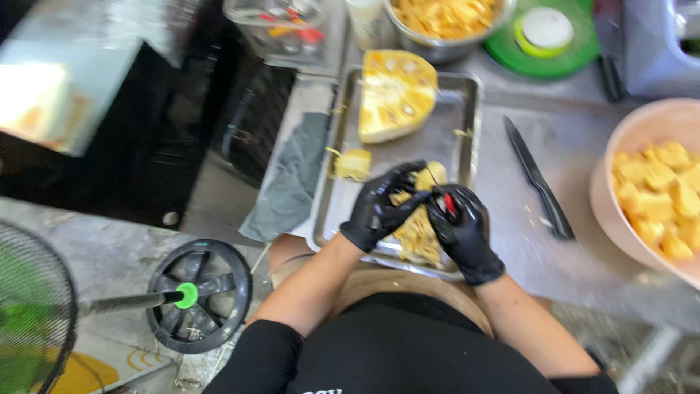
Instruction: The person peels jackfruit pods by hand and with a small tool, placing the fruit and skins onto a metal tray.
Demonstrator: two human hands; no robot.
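Steel table (583,255), metal tray (467,109). Left hand (383,208) clamps yellow fibrous jackfruit chunk (417,233); right hand (461,228) clenches small red-handled tool (448,204). Flesh probably soft, sticky, slippery; hold by rind.

Glossy black rubbery gloves (394,211) cover the hands, above a dull brushed-metal tray (467,109) and fibrous yellow fruit (419,237)

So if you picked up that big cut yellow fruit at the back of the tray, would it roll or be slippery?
The cut jackfruit half probably would not roll: it seems to lie settled on the metal tray. It looks thick, so likely heavy. Its wet-looking flesh may be sticky or slippery, which may be why both hands wear gloves.
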